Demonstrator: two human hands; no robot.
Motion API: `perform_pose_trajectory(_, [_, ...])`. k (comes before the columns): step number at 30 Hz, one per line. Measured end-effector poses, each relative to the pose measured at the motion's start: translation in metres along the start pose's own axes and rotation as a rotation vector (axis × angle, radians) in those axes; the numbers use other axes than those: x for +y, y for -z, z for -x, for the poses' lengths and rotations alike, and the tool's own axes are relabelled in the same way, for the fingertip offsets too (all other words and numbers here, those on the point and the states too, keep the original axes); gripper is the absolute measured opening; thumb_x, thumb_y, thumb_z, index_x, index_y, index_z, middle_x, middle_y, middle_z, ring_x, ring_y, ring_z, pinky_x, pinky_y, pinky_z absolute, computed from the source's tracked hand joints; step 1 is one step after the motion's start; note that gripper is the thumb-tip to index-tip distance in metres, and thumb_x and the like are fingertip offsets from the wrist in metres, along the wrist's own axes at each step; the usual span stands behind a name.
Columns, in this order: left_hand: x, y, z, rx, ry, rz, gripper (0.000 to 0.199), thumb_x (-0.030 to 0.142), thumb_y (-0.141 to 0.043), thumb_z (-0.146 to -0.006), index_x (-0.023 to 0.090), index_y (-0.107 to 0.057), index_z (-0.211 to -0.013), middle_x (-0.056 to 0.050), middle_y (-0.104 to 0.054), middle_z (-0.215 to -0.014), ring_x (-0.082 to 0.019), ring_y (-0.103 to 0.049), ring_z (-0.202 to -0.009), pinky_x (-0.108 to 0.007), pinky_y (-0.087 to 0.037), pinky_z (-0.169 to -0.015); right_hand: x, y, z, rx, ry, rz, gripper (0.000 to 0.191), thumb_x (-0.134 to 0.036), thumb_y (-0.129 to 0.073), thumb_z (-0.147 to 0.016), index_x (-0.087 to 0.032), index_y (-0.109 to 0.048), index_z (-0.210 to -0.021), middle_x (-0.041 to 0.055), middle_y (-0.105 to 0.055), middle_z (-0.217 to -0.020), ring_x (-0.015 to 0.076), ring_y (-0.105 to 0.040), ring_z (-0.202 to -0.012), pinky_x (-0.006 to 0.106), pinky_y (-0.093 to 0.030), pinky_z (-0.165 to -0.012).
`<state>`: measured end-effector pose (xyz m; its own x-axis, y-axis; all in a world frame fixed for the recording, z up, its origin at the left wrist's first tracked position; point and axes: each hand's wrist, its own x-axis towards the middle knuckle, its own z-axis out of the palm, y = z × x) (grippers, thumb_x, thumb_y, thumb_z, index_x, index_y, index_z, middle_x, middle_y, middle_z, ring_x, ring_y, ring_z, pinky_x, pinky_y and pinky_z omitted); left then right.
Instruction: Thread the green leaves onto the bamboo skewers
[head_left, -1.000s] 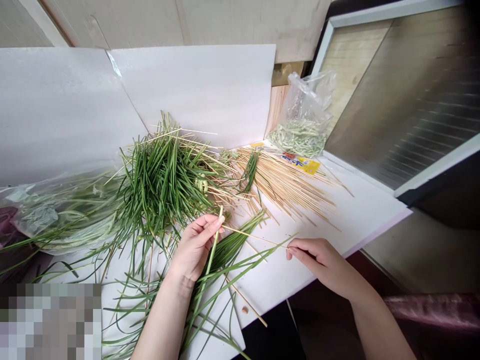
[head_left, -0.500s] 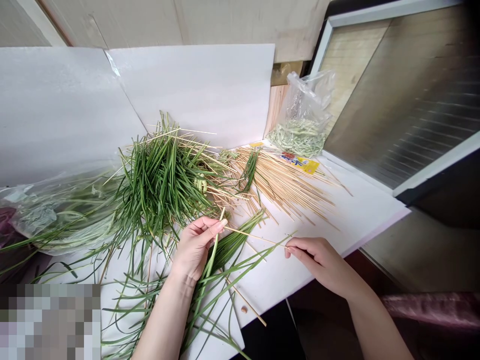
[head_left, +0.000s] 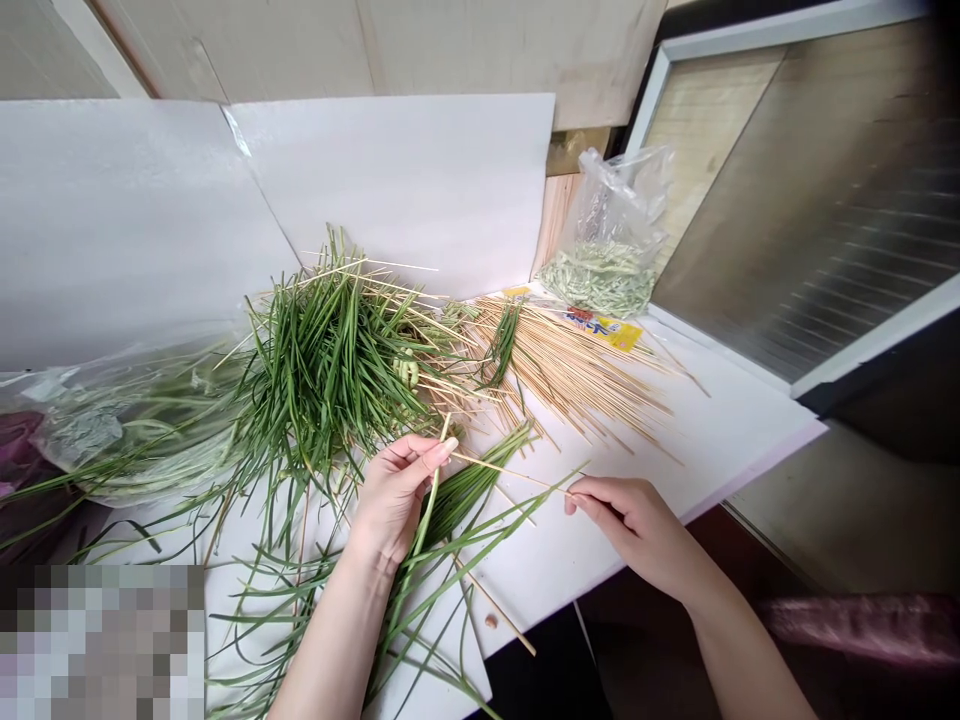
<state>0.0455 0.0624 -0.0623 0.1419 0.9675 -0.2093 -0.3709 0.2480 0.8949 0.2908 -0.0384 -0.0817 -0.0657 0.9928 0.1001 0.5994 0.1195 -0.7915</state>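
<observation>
Between thumb and fingers, my left hand point(head_left: 397, 490) pinches the pale stem ends of a few garlic chives point(head_left: 429, 510), whose long green leaves trail toward the table's front edge. My right hand point(head_left: 626, 520) grips the near end of a thin bamboo skewer point(head_left: 517, 474). The skewer's far end meets the chive stems at my left fingertips; whether it pierces them is hidden. Under and beside my left hand lies a small bundle of chives point(head_left: 480, 480). A large heap of chives point(head_left: 322, 370) sits just beyond.
Many loose bamboo skewers point(head_left: 577, 375) spread across the white table point(head_left: 570, 545), with a yellow packet point(head_left: 619, 333) by them. A clear bag of shredded greens point(head_left: 600, 275) stands at the back right. Another plastic bag point(head_left: 150, 430) of stalks lies left. A framed glass panel point(head_left: 795, 200) borders the right.
My right hand has come very slightly nearer to my left hand along with the skewer. The view has shifted a little; my left hand keeps its pinch.
</observation>
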Motion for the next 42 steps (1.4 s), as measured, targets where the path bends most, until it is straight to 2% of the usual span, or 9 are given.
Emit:
perform_pose_trajectory(7, [0.005,0.005,0.001,-0.058,0.001,-0.025,0.023,0.027,-0.089,-0.061,0.013,-0.072,-0.069,0.001,-0.066,-0.063,-0.004,-0.051,-0.052,-0.014,-0.040,-0.050,0.001,0.000,-0.003,0.018,-0.043,-0.018,0.032,-0.033,-0.045,-0.098,-0.020,-0.068,-0.080,0.0031,-0.067,-0.073,0.0195,-0.060,-0.064,0.026,-0.043,-0.052])
perform_pose_trajectory(11, [0.020,0.004,0.002,-0.096,0.040,-0.087,0.025,0.024,-0.090,-0.059,0.014,-0.076,-0.077,-0.001,-0.071,-0.071,-0.005,-0.055,-0.057,-0.014,-0.043,-0.054,-0.004,-0.001,-0.003,0.030,-0.056,-0.034,0.032,-0.032,-0.043,-0.099,-0.019,-0.067,-0.081,0.0033,-0.068,-0.077,0.0192,-0.060,-0.066,0.027,-0.043,-0.056])
perform_pose_trajectory(20, [0.060,-0.027,0.007,-0.098,-0.111,-0.179,0.023,0.025,-0.090,-0.059,0.014,-0.077,-0.075,-0.001,-0.071,-0.070,-0.006,-0.055,-0.060,-0.016,-0.044,-0.060,-0.015,-0.006,0.004,0.165,0.028,-0.126,0.031,-0.034,-0.043,-0.100,-0.019,-0.067,-0.086,0.0047,-0.068,-0.080,0.0197,-0.059,-0.069,0.027,-0.039,-0.058])
perform_pose_trajectory(23, [0.055,-0.042,0.012,-0.119,-0.123,-0.150,0.021,0.024,-0.090,-0.059,0.014,-0.075,-0.070,0.000,-0.069,-0.068,-0.005,-0.054,-0.059,-0.017,-0.043,-0.061,-0.018,-0.012,0.003,0.212,0.064,-0.174,0.031,-0.033,-0.043,-0.100,-0.019,-0.066,-0.085,0.0027,-0.063,-0.074,0.0158,-0.049,-0.058,0.027,-0.033,-0.053])
perform_pose_trajectory(27, [0.035,-0.062,0.021,-0.195,-0.055,-0.180,0.022,0.024,-0.090,-0.057,0.014,-0.073,-0.065,0.001,-0.067,-0.062,-0.006,-0.054,-0.058,-0.018,-0.041,-0.060,-0.025,-0.021,0.002,0.251,0.079,-0.236,0.030,-0.032,-0.043,-0.099,-0.019,-0.065,-0.083,-0.0032,-0.043,-0.058,0.0127,-0.030,-0.049,0.026,-0.025,-0.048])
perform_pose_trajectory(33, [0.006,-0.082,0.026,-0.274,0.021,-0.276,0.026,0.030,-0.090,-0.056,0.013,-0.072,-0.064,-0.002,-0.070,-0.068,-0.008,-0.053,-0.059,-0.020,-0.038,-0.058,-0.027,-0.017,0.003,0.294,0.075,-0.280,0.027,-0.031,-0.046,-0.098,-0.018,-0.064,-0.084,-0.0032,-0.044,-0.060,0.0117,-0.028,-0.048,0.025,-0.023,-0.046])
perform_pose_trajectory(37, [0.007,-0.079,0.019,-0.338,-0.006,-0.406,0.029,0.036,-0.088,-0.060,0.013,-0.074,-0.070,-0.003,-0.069,-0.070,-0.010,-0.052,-0.061,-0.022,-0.039,-0.060,-0.018,-0.013,-0.002,0.287,0.084,-0.279,0.028,-0.032,-0.046,-0.097,-0.018,-0.066,-0.083,-0.0045,-0.038,-0.058,0.0118,-0.028,-0.048,0.025,-0.022,-0.046])
perform_pose_trajectory(40, [0.014,-0.064,0.006,-0.393,-0.044,-0.554,0.035,0.045,-0.078,-0.072,0.015,-0.076,-0.090,-0.006,-0.071,-0.082,-0.013,-0.056,-0.067,-0.024,-0.041,-0.064,-0.006,-0.010,-0.006,0.260,0.049,-0.278,0.029,-0.034,-0.046,-0.096,-0.019,-0.066,-0.082,-0.0057,-0.032,-0.056,0.0121,-0.026,-0.048,0.025,-0.021,-0.046])
perform_pose_trajectory(42, [0.014,-0.053,-0.002,-0.365,-0.138,-0.740,0.034,0.044,-0.072,-0.078,0.017,-0.074,-0.099,-0.006,-0.070,-0.086,-0.014,-0.056,-0.066,-0.025,-0.040,-0.062,0.003,-0.005,-0.007,0.267,0.015,-0.266,0.028,-0.034,-0.046,-0.095,-0.019,-0.066,-0.082,-0.0061,-0.030,-0.055,0.0123,-0.026,-0.048,0.025,-0.020,-0.047])
